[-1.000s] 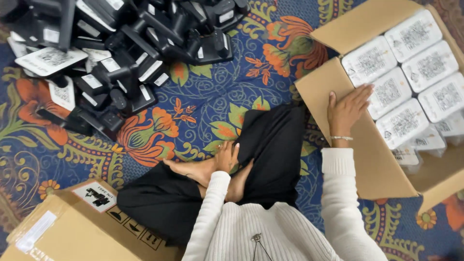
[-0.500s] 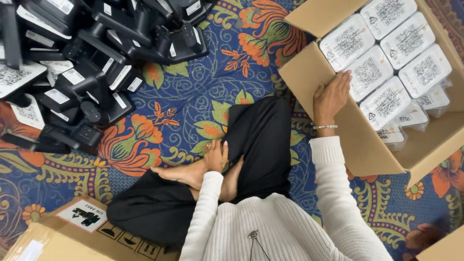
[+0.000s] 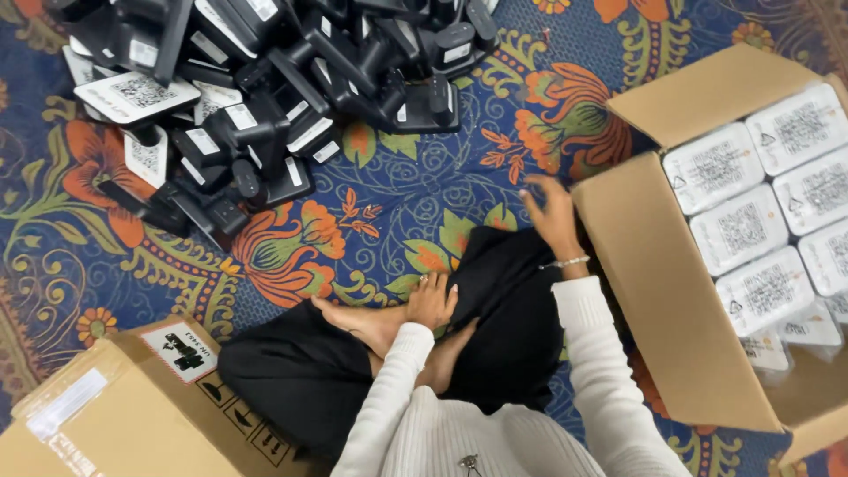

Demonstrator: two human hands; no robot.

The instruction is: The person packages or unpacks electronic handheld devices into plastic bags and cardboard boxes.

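Flowered carpet (image 3: 424,199) under me, my right hand (image 3: 552,216) rests open-fingered against the box (image 3: 654,291) wall, best pushed low and evenly, left hand (image 3: 431,302) empty on my foot (image 3: 358,322).

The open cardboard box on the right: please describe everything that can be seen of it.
The open cardboard box is plain brown and stands on the patterned carpet at the person's right. Its flaps are folded outward. Inside, white packets wrapped in clear film lie flat in neat rows, with a gap at the near end. The right hand is at the edge of the near flap; whether it touches is unclear.
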